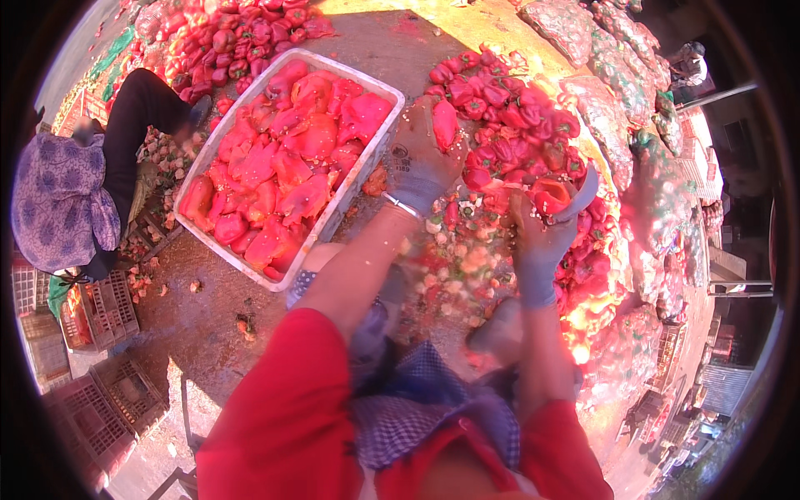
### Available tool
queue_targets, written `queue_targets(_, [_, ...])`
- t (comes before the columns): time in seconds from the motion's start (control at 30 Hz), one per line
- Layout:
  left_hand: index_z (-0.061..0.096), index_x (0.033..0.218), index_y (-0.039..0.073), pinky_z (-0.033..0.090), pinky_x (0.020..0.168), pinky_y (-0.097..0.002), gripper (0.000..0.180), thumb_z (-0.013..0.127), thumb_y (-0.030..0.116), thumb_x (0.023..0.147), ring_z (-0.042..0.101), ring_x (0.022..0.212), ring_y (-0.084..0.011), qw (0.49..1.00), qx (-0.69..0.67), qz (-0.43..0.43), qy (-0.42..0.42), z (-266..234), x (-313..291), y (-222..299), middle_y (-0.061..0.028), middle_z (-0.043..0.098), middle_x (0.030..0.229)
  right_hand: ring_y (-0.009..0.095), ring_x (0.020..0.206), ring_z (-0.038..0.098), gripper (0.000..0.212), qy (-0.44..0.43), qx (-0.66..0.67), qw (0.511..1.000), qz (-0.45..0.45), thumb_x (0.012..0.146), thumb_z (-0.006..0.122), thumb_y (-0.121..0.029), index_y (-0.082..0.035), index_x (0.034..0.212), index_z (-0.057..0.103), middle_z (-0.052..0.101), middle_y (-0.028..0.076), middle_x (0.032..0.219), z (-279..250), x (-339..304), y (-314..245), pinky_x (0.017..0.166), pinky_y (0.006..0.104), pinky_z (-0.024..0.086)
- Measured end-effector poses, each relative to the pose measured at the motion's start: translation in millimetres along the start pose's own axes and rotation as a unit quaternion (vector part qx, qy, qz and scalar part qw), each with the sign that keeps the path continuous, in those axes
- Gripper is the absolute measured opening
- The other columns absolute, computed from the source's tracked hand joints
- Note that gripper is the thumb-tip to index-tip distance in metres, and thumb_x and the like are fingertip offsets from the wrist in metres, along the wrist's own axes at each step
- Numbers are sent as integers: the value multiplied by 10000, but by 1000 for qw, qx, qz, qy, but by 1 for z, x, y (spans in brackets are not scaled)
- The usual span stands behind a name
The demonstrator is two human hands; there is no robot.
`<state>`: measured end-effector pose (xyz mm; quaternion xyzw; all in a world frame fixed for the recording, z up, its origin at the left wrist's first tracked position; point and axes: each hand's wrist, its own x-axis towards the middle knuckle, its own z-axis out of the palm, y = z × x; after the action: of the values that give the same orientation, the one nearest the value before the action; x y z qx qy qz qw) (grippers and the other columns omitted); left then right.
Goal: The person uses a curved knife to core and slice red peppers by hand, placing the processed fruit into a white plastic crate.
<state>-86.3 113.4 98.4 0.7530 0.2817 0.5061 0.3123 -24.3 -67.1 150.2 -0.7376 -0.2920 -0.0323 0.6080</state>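
My left hand (423, 158), in a grey glove with a metal band at the wrist, is closed on a piece of red bell pepper (445, 125) beside the crate's right edge. To the right, my gloved right hand (542, 242) is closed round a curved knife (583, 197); its handle is hidden. A cut-open red pepper (550, 196) rests between the blade and the fingers. Whole red peppers (517, 108) lie heaped just beyond both hands. Below them are scattered pale pepper cores (458, 267), partly blurred.
A white plastic crate (187, 221) full of opened red peppers stands at left. Another person (62, 196) sits beyond it. More peppers (250, 37) are piled at the back. Filled net sacks (604, 108) line the right side; slatted crates (108, 308) stand at lower left.
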Motion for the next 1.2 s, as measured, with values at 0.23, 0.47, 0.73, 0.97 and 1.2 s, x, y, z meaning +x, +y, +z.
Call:
queue_targets(0.23, [509,1190,-14,533,798,-421,429,704,135,838,625,918,-301,963,-192,-183,50,17,-7,-43,-137,596,1029,105,498,579,294,4,8,1000,-5,876,718,-112,-18,1108,563,644,54,740,13,40,-47,381,226,385])
queue_targets(0.47, [550,1033,80,582,727,-345,189,592,239,940,642,836,-179,650,-615,-446,-34,15,-16,-46,-49,601,927,85,455,512,450,-198,140,966,91,886,712,-242,-10,1245,573,586,12,698,85,86,-103,383,230,384])
queue_targets(0.73, [555,1215,35,523,944,-463,379,498,334,988,642,1059,-279,495,-758,-409,-116,9,-9,-34,-134,646,1159,108,692,631,323,-298,-75,948,80,837,711,-145,-14,1129,666,692,76,814,42,62,-40,649,302,524])
queue_targets(0.97, [550,1255,0,463,1034,-459,420,462,332,1012,594,1163,-301,411,-782,-415,-217,6,-19,-15,-167,613,1252,320,1005,667,607,-366,-141,919,-27,758,745,-210,-54,1309,545,668,213,1102,26,41,-43,841,416,513])
queue_targets(1.2, [569,1210,45,560,884,-381,351,520,322,999,660,996,-216,499,-719,-429,-223,16,-26,5,-107,655,1112,302,908,646,621,-322,-157,933,-15,760,690,-142,-70,1346,496,655,227,992,14,33,-23,811,393,511])
